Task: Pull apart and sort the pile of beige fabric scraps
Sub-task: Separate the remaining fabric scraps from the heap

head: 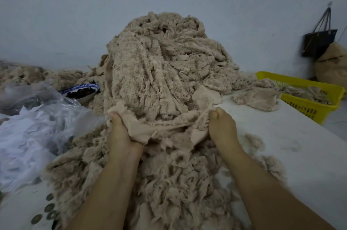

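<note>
Pile of beige fabric scraps (pixel 159 72): still tall on the table (pixel 291 145), so sorting looks barely begun.
Left of the pile, plastic sheeting (pixel 37 126) and a bowl (pixel 82 90) crowd in. At its foot, left hand (pixel 120 132) and right hand (pixel 221 126) both grip one stretched scrap (pixel 165 126). To its right, bare tabletop runs to a sparsely filled yellow basket (pixel 304 106).

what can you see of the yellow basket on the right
The yellow basket is a shallow rectangular plastic tray with slotted walls and a solid rim. It sits level at the right side of the white table; whether it rests on the table is unclear. Beige fabric scraps lie inside, and a loose scrap clump reaches its near left corner. Neither the left hand nor the right hand touches it.
</note>
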The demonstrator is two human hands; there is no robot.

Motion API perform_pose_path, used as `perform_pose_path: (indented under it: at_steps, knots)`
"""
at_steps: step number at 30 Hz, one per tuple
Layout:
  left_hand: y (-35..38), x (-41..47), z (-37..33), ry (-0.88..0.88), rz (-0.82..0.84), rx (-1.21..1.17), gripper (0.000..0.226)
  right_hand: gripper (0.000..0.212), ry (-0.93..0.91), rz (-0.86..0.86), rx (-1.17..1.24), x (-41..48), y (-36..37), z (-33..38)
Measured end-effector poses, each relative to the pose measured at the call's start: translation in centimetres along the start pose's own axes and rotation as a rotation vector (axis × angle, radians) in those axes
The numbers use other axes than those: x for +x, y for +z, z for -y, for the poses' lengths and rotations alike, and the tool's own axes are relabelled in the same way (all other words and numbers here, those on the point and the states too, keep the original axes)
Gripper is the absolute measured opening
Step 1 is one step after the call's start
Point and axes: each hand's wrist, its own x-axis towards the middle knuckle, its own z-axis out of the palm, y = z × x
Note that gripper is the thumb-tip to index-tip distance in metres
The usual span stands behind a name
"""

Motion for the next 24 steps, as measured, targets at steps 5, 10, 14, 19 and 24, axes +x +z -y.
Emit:
perform_pose_path:
  at_steps: [5, 10, 14, 19, 24]
  knots:
    - [-0.5, -0.6, 0.4, -0.075, 0.154, -0.065, 0.048, 0.035, 0.007, 0.156, -0.160, -0.3, 0.8, -0.2]
    - [-0.1, -1.1, 0.2, -0.051, 0.229, 0.006, 0.051, 0.021, -0.367, -0.049, -0.082, -2.0, 0.7, 1.2]
    - [0.6, -2.0, 1.6, -0.055, 0.307, 0.166, 0.064, 0.036, -0.529, 0.219, 0.136, -3.9, 1.5, 3.1]
    - [0.4, -1.8, 1.5, -0.070, 0.354, 0.166, 0.057, 0.022, -0.508, 0.387, -0.234, -3.1, 2.7, 1.6]
    - [0.1, -0.9, 1.2, -0.073, 0.358, 0.138, 0.052, 0.019, -0.324, 0.294, -0.136, -2.4, 1.9, 1.4]
